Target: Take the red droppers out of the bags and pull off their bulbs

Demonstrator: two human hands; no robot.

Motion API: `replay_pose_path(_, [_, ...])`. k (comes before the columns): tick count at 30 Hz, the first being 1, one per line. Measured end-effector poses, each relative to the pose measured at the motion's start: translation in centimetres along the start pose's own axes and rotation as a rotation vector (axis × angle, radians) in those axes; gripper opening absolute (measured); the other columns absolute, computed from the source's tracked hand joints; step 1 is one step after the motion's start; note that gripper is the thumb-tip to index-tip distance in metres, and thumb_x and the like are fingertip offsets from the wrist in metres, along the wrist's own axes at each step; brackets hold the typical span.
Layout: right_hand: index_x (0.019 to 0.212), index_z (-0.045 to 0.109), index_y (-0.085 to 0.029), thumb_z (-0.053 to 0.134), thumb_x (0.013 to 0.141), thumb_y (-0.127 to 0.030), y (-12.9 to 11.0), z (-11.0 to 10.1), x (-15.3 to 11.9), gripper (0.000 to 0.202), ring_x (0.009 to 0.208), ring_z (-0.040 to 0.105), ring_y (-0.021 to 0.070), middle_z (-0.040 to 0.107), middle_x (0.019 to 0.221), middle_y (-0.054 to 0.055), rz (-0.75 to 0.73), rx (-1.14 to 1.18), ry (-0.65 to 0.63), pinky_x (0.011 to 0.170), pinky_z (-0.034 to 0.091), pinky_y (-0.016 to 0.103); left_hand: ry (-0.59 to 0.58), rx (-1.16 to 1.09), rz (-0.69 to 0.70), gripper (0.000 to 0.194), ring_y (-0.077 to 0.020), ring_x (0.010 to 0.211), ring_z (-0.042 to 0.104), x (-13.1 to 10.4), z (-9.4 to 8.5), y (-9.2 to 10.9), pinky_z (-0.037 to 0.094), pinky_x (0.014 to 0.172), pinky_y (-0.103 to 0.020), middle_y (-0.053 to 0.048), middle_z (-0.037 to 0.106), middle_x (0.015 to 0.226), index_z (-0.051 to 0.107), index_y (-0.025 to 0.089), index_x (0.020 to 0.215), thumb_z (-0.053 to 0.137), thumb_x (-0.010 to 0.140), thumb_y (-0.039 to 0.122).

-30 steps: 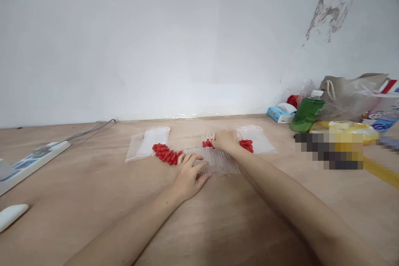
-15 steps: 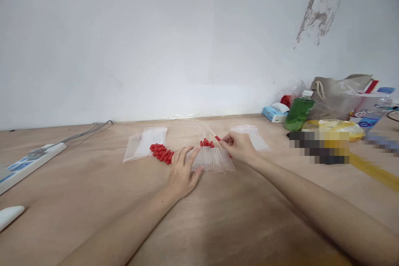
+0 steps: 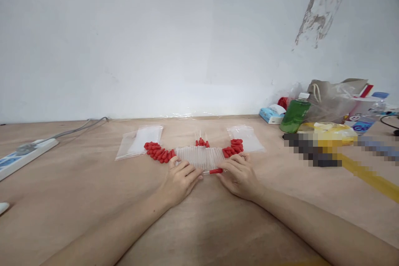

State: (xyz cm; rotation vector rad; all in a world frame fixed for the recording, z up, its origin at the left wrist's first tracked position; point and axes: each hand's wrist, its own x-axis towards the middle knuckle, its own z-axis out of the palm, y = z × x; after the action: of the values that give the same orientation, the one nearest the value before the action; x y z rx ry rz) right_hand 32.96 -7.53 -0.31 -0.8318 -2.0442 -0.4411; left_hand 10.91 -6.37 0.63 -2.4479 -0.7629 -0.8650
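A row of clear tubes (image 3: 199, 156) lies side by side on the table, with one pile of red rubber bulbs (image 3: 160, 153) at its left and another pile of red bulbs (image 3: 233, 148) at its right. Behind the tubes stand out several droppers with red bulbs (image 3: 202, 143). In front of the row, a dropper with a red bulb (image 3: 215, 171) lies crosswise between my hands. My left hand (image 3: 183, 178) pinches the clear end of this dropper. My right hand (image 3: 241, 176) is at its red end, thumb and fingers apart around the bulb.
Flat clear bags (image 3: 143, 140) lie behind the left bulbs, and more bags (image 3: 249, 139) behind the right ones. A power strip (image 3: 28, 158) is at the left. Tissues (image 3: 272, 114), a green bottle (image 3: 295, 114) and plastic bags (image 3: 333, 102) stand at the right by the wall.
My right hand has come from behind the tubes to their front right, and the dropper now lies crosswise in front. My left hand has closed on its clear end. The right bulb pile is uncovered.
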Motion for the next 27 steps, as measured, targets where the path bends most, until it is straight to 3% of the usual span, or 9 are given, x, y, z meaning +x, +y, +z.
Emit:
replay_pose_path(3, [0.092,0.062,-0.022,0.06,0.076,-0.028,-0.1,-0.1,0.1,0.017,0.07,0.049,0.0141,0.064,0.075,0.001,-0.046,-0.042,-0.004,0.073,0.028,0.034,0.019,-0.013,0.02,0.012,-0.0122,0.064,0.048,0.1,0.0,0.0,0.027,0.079,-0.036,0.003,0.059,0.063,0.061,0.021,0.088,0.051,0.084,0.022])
replay_pose_path(9, [0.076,0.064,-0.019,0.055,0.08,-0.024,-0.3,-0.1,-0.1,0.01,0.064,0.044,0.0127,0.054,0.059,0.0,-0.096,-0.043,-0.088,0.065,0.029,0.029,-0.007,-0.046,0.042,0.013,-0.0116,0.062,0.048,0.0,-0.7,0.1,0.026,0.078,-0.035,0.003,0.057,0.06,0.062,0.019,0.081,0.049,0.084,0.018])
replay_pose_path(19, [0.074,0.062,-0.018,0.05,0.082,-0.021,-0.3,-0.9,0.0,0.015,0.066,0.042,0.0135,0.053,0.061,0.001,-0.17,-0.014,-0.165,0.064,0.031,0.028,-0.046,-0.066,0.057,0.019,-0.011,0.059,0.046,-0.1,-1.1,0.1,0.026,0.073,-0.034,0.002,0.056,0.058,0.062,0.019,0.08,0.044,0.086,0.018])
replay_pose_path(27, [0.077,0.062,-0.018,0.05,0.08,-0.017,-0.3,-1.2,-0.3,0.013,0.065,0.04,0.0136,0.053,0.063,0.001,-0.185,-0.049,-0.157,0.065,0.028,0.029,-0.024,-0.085,0.092,0.017,-0.0106,0.057,0.047,-0.3,-0.7,0.1,0.029,0.066,-0.03,0.002,0.055,0.058,0.06,0.018,0.084,0.043,0.086,0.016])
